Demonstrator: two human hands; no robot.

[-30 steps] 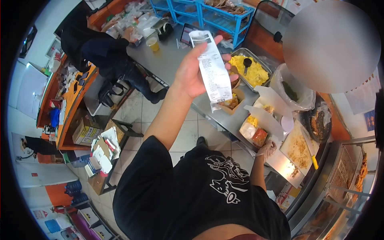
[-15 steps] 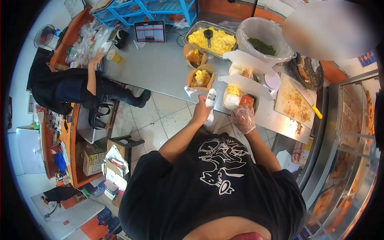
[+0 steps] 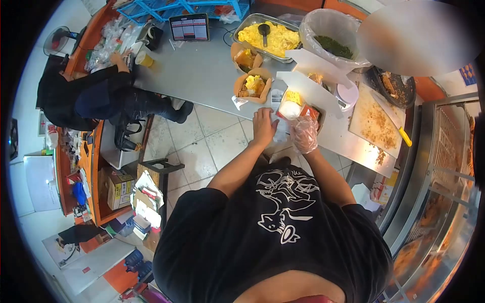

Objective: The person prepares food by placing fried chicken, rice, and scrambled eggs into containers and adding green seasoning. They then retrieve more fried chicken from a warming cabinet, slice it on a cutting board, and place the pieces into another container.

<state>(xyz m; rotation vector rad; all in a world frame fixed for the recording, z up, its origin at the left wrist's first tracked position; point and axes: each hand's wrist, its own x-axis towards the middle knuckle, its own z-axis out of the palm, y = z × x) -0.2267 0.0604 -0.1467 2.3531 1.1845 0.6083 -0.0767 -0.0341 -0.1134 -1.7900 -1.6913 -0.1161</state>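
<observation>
My bare left hand (image 3: 264,125) is at the counter's front edge, its fingers bent beside a pale paper slip (image 3: 278,100); whether they grip anything is unclear. My right hand (image 3: 304,133), in a clear plastic glove, touches the near side of an open white box (image 3: 303,110) with rice, yellow egg and a red packet; what its fingers hold is hidden. Behind stands a second open white box (image 3: 323,81). Left of them are two brown paper trays with food, the nearer (image 3: 252,87) topped with egg and the farther (image 3: 246,59) with something brown.
A metal tray of egg (image 3: 273,43) and a plastic-lined tub of greens (image 3: 333,45) stand at the back. Right are a cutting board (image 3: 371,121) and yellow-handled knife (image 3: 404,135). A tablet (image 3: 189,28) stands left; a co-worker (image 3: 91,101) is at far left.
My left hand has lowered the white paper slip onto the counter edge beside the box. My right hand has shifted slightly at the box. The co-worker's arm has drawn in.
</observation>
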